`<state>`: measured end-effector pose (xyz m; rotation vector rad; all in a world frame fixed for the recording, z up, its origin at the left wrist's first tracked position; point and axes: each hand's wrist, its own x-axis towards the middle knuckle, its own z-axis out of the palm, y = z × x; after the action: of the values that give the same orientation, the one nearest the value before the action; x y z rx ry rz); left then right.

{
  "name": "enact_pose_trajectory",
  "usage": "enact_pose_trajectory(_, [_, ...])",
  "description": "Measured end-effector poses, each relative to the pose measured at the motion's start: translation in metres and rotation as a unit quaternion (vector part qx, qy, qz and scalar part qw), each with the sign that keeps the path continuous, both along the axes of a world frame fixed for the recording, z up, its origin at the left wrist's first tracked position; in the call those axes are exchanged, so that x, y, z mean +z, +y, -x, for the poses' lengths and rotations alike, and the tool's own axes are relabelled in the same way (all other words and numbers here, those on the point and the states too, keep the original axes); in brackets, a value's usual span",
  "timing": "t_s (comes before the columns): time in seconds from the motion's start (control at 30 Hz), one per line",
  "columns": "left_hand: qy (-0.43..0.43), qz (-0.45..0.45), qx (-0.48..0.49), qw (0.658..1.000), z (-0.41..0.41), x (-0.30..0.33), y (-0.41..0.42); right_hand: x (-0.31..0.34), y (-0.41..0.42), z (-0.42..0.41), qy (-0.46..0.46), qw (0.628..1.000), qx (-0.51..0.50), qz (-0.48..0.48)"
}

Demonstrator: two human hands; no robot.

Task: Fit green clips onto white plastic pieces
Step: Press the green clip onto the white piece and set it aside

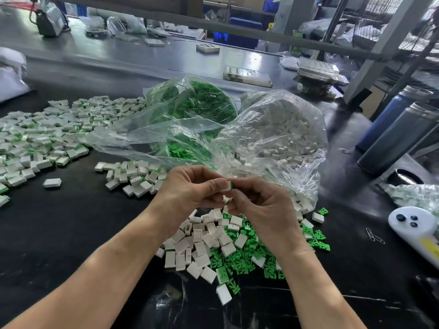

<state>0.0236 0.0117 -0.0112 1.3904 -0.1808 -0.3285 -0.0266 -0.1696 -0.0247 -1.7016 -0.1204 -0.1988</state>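
Item held: white plastic piece (226, 186) with green clip (231, 185) at its edge, which I see pinched between left hand (190, 188) and right hand (261, 205), above loose white pieces (202, 243) and green clips (247, 255) on black table (71, 222).

You work at a glossy black table (71, 233). Take the clear plastic bag of green clips (190, 108) at its middle as your landmark. Just right of it lies a clear bag of white plastic pieces (280, 129). Left of it spreads a wide heap of assembled white-and-green pieces (42, 136). Nearer you sits a mixed pile of loose white pieces and green clips (225, 248). Far right stand two dark cylindrical bottles (399, 136) and a white handheld controller (413, 229).
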Motion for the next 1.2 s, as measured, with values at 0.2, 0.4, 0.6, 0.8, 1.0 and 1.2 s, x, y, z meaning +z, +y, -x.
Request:
enact_pose_trajectory(0.2, [-0.008, -0.007, 0.001, 1.000, 0.001, 0.000, -0.001, 0.000, -0.001, 0.000, -0.016, 1.000, -0.009, 0.026])
enact_pose_trajectory(0.4, [-0.003, -0.031, -0.026, 0.999, -0.003, 0.001, 0.003, -0.003, -0.007, -0.001, -0.027, 0.993, -0.006, 0.118])
enact_pose_trajectory(0.6, [-0.007, -0.046, -0.029, 0.999, -0.003, 0.001, 0.005, -0.006, -0.007, -0.004, -0.067, 0.979, -0.018, 0.191])
enact_pose_trajectory(0.8, [-0.011, -0.026, 0.000, 1.000, 0.003, 0.001, -0.001, -0.009, -0.003, -0.005, -0.079, 0.977, -0.056, 0.190])
enact_pose_trajectory(1.0, [-0.020, -0.010, 0.022, 1.000, 0.006, -0.002, -0.008, -0.010, 0.004, -0.005, -0.096, 0.968, -0.104, 0.206])
enact_pose_trajectory(1.2, [-0.024, 0.022, 0.042, 0.999, 0.008, -0.002, -0.010, -0.009, 0.005, -0.005, -0.098, 0.970, -0.110, 0.191])
